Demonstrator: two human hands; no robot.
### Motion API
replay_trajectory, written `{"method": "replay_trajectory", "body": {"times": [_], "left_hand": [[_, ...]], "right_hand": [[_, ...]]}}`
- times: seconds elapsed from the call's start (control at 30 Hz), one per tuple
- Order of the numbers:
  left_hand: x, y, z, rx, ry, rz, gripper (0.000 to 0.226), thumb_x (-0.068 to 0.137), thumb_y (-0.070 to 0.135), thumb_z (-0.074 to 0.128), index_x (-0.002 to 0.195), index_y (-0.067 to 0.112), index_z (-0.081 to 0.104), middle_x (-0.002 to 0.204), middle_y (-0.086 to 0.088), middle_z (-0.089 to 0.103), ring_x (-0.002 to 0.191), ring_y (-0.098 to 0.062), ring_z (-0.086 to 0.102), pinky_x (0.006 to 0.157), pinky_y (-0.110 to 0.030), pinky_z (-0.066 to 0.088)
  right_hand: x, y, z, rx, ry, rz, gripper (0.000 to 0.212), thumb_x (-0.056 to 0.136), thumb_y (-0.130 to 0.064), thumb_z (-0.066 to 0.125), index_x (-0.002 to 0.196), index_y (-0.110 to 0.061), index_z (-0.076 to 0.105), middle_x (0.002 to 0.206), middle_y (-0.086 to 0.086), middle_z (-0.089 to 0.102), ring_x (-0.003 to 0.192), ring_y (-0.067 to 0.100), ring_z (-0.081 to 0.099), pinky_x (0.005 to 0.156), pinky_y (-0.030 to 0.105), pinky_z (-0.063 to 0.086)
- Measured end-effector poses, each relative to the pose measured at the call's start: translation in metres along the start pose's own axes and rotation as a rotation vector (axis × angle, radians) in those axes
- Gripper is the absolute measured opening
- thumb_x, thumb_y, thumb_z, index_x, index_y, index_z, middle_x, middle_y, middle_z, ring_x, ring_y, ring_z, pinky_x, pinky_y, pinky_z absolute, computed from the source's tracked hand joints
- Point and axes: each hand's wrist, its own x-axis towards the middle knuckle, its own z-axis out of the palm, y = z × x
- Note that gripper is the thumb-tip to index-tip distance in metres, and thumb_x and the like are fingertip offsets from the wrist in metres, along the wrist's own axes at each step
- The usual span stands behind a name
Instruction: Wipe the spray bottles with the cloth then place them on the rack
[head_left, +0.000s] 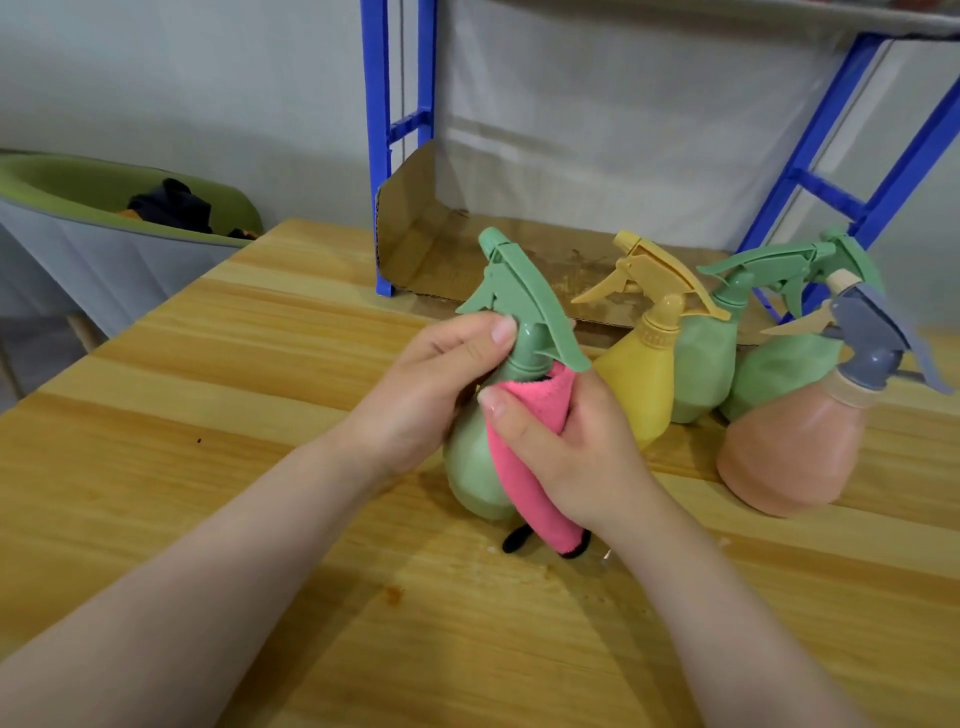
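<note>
A green spray bottle (475, 467) stands upright on the wooden table (208, 415) in front of me. My left hand (431, 395) grips its neck just below the trigger head. My right hand (571, 447) presses a pink cloth (524, 467) against the bottle's right side. To the right stand a yellow bottle (641, 384), two more green bottles (704, 364) (779, 369) and a peach bottle with a grey head (795, 447). The blue rack (384, 156) rises behind them, its lowest shelf lined with cardboard (467, 244).
A green tub with dark items (104, 202) sits off the table's left edge. A grey sheet hangs behind the rack. A small black piece lies under the cloth's lower end.
</note>
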Motion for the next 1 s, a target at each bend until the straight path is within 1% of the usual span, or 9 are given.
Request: {"method": "replay_trajectory", "body": {"times": [0.13,0.23,0.4,0.5,0.63,0.73,0.8,0.9,1.0], "left_hand": [[0.0,0.001,0.004,0.084,-0.03,0.025,0.038,0.099,0.029,0.042,0.123,0.011,0.065,0.122,-0.005,0.068,0.115,-0.019,0.061,0.096,-0.029,0.046],[-0.001,0.0,0.005,0.141,-0.084,0.035,0.038,0.102,0.029,0.039,0.131,0.016,0.059,0.134,-0.003,0.062,0.129,-0.019,0.054,0.107,-0.033,0.041],[-0.003,0.0,0.009,0.228,-0.098,0.084,0.043,0.097,0.014,0.055,0.139,0.009,0.049,0.134,-0.003,0.061,0.125,-0.017,0.057,0.1,-0.027,0.046],[-0.002,-0.003,0.013,0.197,-0.054,0.126,0.047,0.09,0.002,0.058,0.136,0.001,0.051,0.13,-0.007,0.062,0.122,-0.015,0.058,0.1,-0.026,0.046],[-0.002,-0.005,0.015,0.069,-0.015,0.139,0.046,0.085,-0.003,0.064,0.13,0.005,0.057,0.129,-0.004,0.063,0.123,-0.014,0.058,0.101,-0.026,0.045],[-0.001,-0.006,0.015,0.06,0.076,0.194,0.046,0.078,-0.003,0.068,0.122,0.006,0.062,0.123,-0.002,0.066,0.117,-0.01,0.061,0.096,-0.023,0.047],[0.0,-0.006,0.015,0.034,0.128,0.214,0.038,0.076,-0.003,0.069,0.114,0.006,0.066,0.114,0.001,0.071,0.111,-0.009,0.065,0.092,-0.022,0.049],[0.001,-0.003,0.007,-0.074,0.221,0.197,0.029,0.076,0.006,0.069,0.104,0.01,0.072,0.104,0.003,0.075,0.095,-0.008,0.068,0.082,-0.022,0.055],[0.005,0.001,-0.004,-0.175,0.291,0.189,0.02,0.08,0.013,0.067,0.096,0.018,0.077,0.106,0.003,0.074,0.096,-0.008,0.067,0.087,-0.029,0.056]], "right_hand": [[-0.001,-0.003,0.001,-0.029,0.076,-0.019,0.048,0.081,-0.051,0.056,0.117,-0.018,0.059,0.091,-0.037,0.061,0.087,-0.009,0.061,0.072,0.007,0.043],[-0.002,-0.006,0.003,-0.127,0.159,-0.041,0.037,0.085,-0.047,0.057,0.119,-0.034,0.052,0.1,-0.041,0.057,0.095,-0.012,0.059,0.076,0.007,0.045],[-0.004,-0.006,0.001,-0.293,0.369,-0.048,0.047,0.086,-0.053,0.055,0.122,-0.023,0.051,0.105,-0.014,0.063,0.095,0.01,0.063,0.077,0.031,0.052],[-0.003,-0.004,0.005,-0.367,0.417,-0.062,0.051,0.086,-0.049,0.06,0.126,-0.018,0.05,0.108,-0.004,0.065,0.096,0.015,0.063,0.077,0.037,0.054],[-0.001,-0.002,0.01,-0.421,0.39,-0.093,0.048,0.085,-0.038,0.065,0.127,-0.019,0.049,0.112,-0.006,0.059,0.099,0.012,0.06,0.081,0.034,0.053],[-0.001,-0.001,0.013,-0.36,0.34,-0.091,0.044,0.083,-0.039,0.061,0.123,-0.024,0.051,0.106,-0.026,0.042,0.098,-0.005,0.047,0.085,0.014,0.044],[-0.002,0.001,0.014,-0.343,0.302,-0.092,0.048,0.084,-0.04,0.062,0.127,-0.022,0.051,0.109,-0.028,0.041,0.102,-0.005,0.048,0.087,0.006,0.039],[-0.002,0.004,0.015,-0.322,0.199,-0.06,0.066,0.081,-0.047,0.069,0.137,-0.021,0.045,0.129,-0.015,0.053,0.118,0.003,0.052,0.097,0.018,0.043],[-0.003,0.007,0.014,-0.283,0.144,-0.015,0.082,0.078,-0.059,0.066,0.145,-0.022,0.037,0.138,-0.01,0.051,0.126,0.003,0.049,0.104,0.027,0.044]]}}
